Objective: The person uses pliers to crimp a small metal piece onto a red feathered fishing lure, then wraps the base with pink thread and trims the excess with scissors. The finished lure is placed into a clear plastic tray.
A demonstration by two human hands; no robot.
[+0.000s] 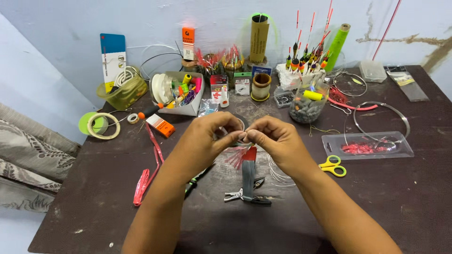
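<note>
Head camera, looking down (steeply) at cluttered table [94, 188], hands close below

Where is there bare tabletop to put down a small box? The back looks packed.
Bare patches: front left, between the red ribbon and the table edge; front right, below the yellow scissors and clear tray. Crowded: the back row by the wall, and the centre under both hands, where the pliers lie.

Both forearms are bare from the bottom edge of the view up to the wrists, with no sleeves showing. The left hand [207, 136] and the right hand [273, 138] are uncovered, without gloves. The fingernails are short and plain.
</note>
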